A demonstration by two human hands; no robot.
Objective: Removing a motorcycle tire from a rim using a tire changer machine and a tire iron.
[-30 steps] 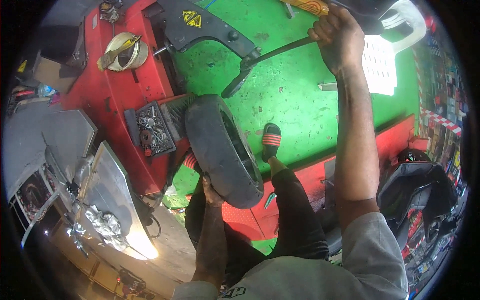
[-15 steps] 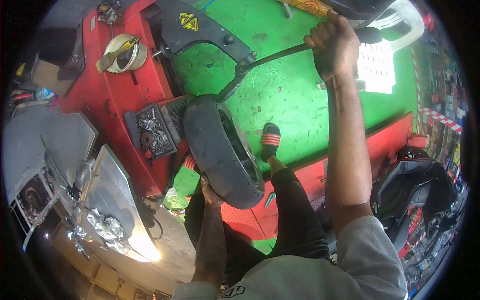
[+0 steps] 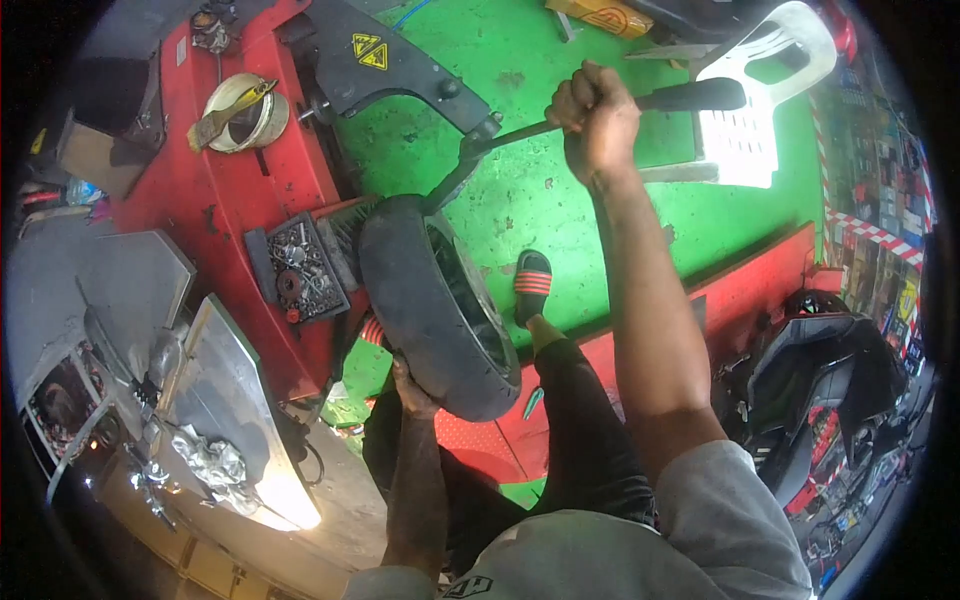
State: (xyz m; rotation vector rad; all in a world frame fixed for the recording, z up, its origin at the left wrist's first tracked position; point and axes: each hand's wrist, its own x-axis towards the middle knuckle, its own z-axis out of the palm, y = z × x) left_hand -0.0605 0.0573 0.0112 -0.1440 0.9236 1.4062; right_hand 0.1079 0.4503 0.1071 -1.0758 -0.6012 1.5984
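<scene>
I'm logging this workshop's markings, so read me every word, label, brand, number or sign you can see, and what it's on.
Yellow warning signs on the dark machine arm: triangle symbols; any fine print too small.
Orange-yellow box: printed mark, wording not copied.
Grey shirt: dark logo, wording not copied.
Red machine: small pale label, too small to read.
Black tire and black-handled bar: no legible text.
Goods at far right: too blurred.

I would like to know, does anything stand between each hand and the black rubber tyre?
Nothing visible separates the left hand from the black rubber tyre: they touch at its lower left. Between the right hand and the tyre stands the long dark metal lever which that hand grips, apparently meeting the tyre's upper edge.
</scene>
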